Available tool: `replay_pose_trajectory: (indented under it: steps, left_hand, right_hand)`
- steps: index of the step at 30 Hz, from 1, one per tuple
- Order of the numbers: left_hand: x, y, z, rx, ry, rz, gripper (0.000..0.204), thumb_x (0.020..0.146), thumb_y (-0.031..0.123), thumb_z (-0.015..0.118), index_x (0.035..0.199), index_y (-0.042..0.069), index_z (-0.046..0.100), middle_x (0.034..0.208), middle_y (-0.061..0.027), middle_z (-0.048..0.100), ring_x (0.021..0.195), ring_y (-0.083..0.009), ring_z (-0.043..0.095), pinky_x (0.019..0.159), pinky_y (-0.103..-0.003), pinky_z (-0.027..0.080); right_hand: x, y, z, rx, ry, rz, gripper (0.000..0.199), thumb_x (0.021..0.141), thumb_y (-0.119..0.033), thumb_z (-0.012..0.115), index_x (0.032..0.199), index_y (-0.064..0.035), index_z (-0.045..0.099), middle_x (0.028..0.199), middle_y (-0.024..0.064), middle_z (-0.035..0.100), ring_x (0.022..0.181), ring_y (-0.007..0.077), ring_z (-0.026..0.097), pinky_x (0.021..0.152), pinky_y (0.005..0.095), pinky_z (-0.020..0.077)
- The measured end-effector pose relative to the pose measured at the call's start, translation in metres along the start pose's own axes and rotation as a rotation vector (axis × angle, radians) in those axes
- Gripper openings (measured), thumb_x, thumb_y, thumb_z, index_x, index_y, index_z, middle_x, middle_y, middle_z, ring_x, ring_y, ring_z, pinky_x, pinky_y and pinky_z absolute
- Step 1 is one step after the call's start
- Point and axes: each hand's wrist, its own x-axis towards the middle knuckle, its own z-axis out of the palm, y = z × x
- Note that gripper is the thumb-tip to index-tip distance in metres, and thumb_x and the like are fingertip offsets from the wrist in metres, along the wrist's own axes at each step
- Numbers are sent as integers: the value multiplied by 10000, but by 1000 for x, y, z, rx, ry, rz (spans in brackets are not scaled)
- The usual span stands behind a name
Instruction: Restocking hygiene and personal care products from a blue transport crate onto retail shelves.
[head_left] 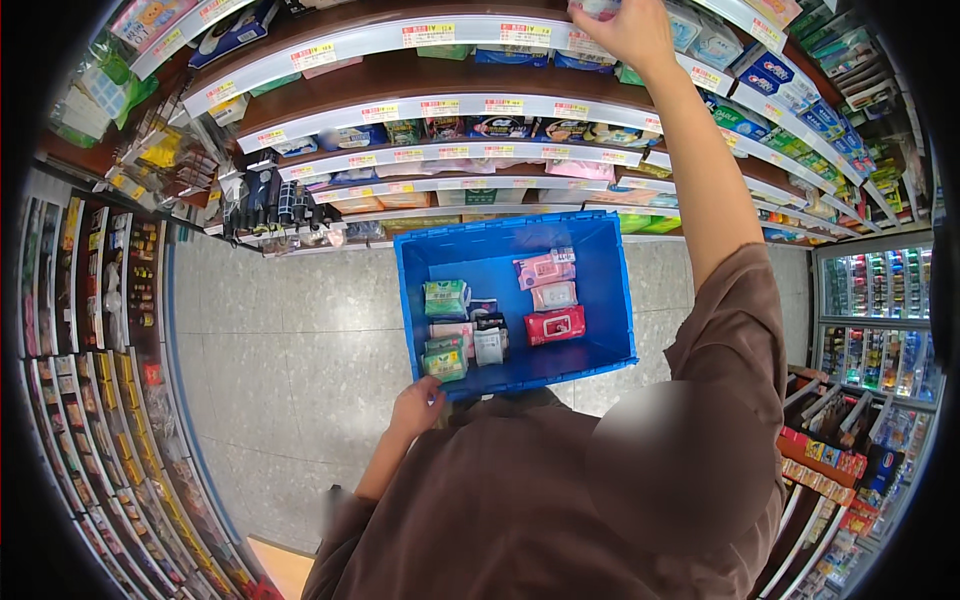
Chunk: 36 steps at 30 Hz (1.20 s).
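Observation:
A blue plastic crate point(500, 238) hangs below me, over the tiled floor in front of the shelves. My left hand point(418, 405) grips its near left corner. Inside lie several small packs: green ones point(445, 298) on the left, pink ones point(546, 268) and a red pack point(555, 325) on the right. My right hand point(632, 28) is raised to the top shelf with its fingers closed on a pale packet point(596, 8), which the frame's upper edge partly cuts off.
Curved store shelves point(450, 105) with price strips and packaged goods fill the back. A rack of small hanging items point(100, 330) runs down the left. A glass-door drinks cooler point(880, 290) and a snack rack point(840, 450) stand at the right. Grey tiled floor point(290, 350) lies between.

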Motion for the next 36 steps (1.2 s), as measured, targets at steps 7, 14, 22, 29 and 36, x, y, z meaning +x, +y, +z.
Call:
replay_pose_trajectory:
  steps: [7,14,22,29,36]
  left_hand:
    - [-5,-8,-3,37,-21,-3,250,847,210,668,1038,52,635,863,-124,703,795,-305,689,716,-416,546]
    - [-1,-14,0,41,-46,-4,263,851,215,664,1053,49,635,862,-123,704,795,-306,690,721,-419,546]
    - [-14,-21,20,-12,-56,-83,252,856,193,662,1056,40,649,871,-128,697,782,-301,688,708,-410,547]
    - [-35,-6,26,-80,-74,-160,209,862,142,655,1043,38,664,873,-129,685,756,-289,677,690,-391,538]
    - [-52,-1,35,-73,-39,-304,199,849,105,658,1037,37,668,898,-128,696,767,-284,680,701,-386,538]
  right_hand:
    - [16,-3,-24,-14,-268,127,533,663,-318,816,1032,39,671,1027,279,677,1039,434,627,938,462,481]
    - [-57,4,-16,33,269,-414,564,728,-237,815,1203,-34,589,1103,181,628,1015,360,609,857,407,506]
    - [-356,-99,-34,457,-713,589,649,719,-416,805,1148,25,598,1024,216,664,923,385,665,808,424,537]
    - [-647,-97,48,414,-1567,730,638,721,-470,782,1110,11,626,1147,228,649,1094,402,618,943,447,496]
    - [-742,-129,85,417,-1578,719,428,740,-289,806,1045,-38,643,1039,194,682,983,384,651,855,452,519]
